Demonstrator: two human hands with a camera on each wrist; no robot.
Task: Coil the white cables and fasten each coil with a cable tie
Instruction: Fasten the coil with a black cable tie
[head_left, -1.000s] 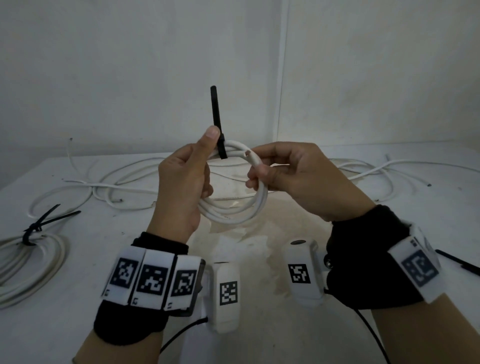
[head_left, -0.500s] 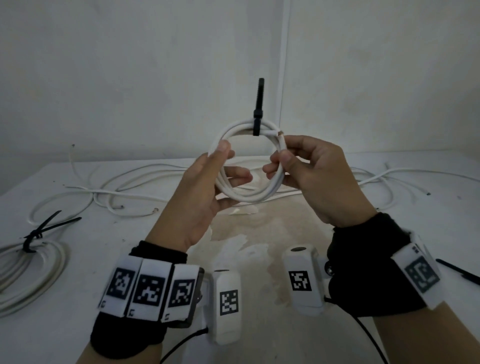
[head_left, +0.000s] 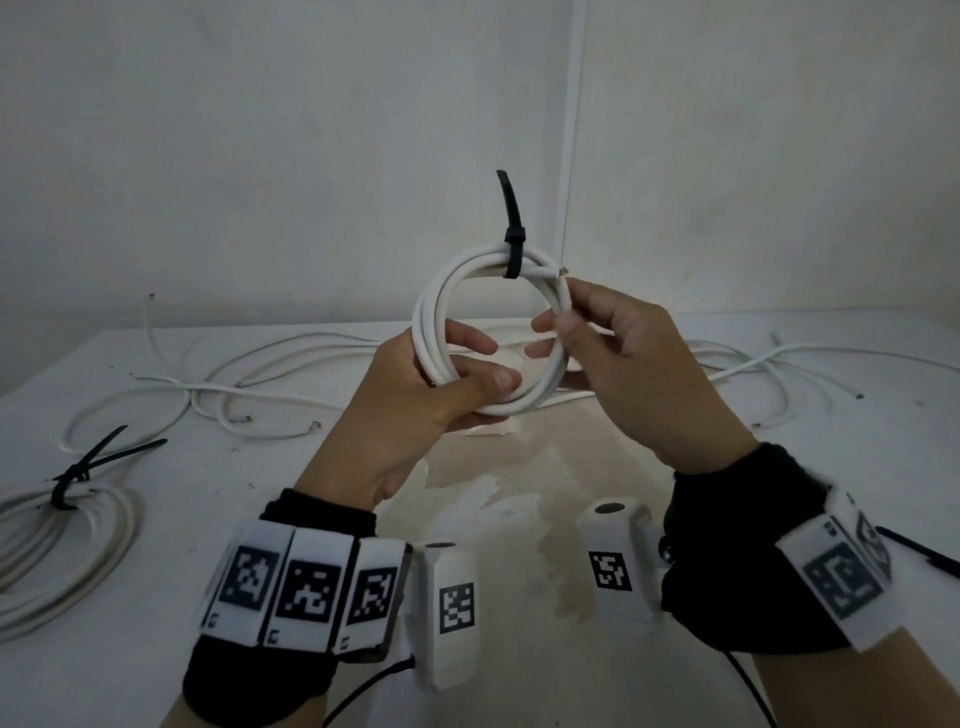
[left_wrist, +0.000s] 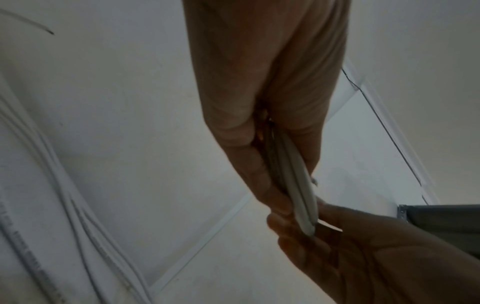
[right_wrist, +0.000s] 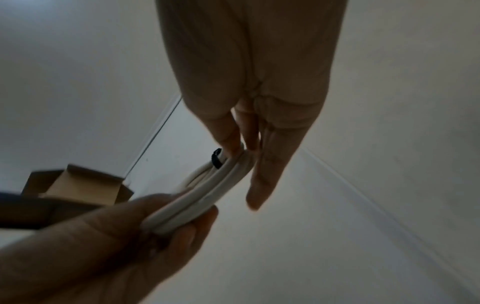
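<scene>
I hold a small white cable coil (head_left: 441, 291) upright above the table, between both hands. A black cable tie (head_left: 514, 254) wraps its top, with the tail pointing up. My left hand (head_left: 457, 374) grips the coil's lower left side, thumb across the strands. On the right side, my right hand (head_left: 566, 327) pinches the strands just below the cable's cut end. The left wrist view shows the coil (left_wrist: 298, 197) edge-on between my fingers. Seen from the right wrist, the coil (right_wrist: 207, 193) and tie (right_wrist: 216, 161) sit under my fingertips.
A tied coil (head_left: 57, 540) with a black tie (head_left: 78, 473) lies at the table's left edge. Loose white cables (head_left: 218, 395) sprawl across the back of the table, more at the right (head_left: 810, 358). A spare black tie (head_left: 919, 556) lies at the right edge.
Both hands raised the coil and turned it upright, bringing the tie to the top. My left hand moved from the tie down to the coil's lower left side.
</scene>
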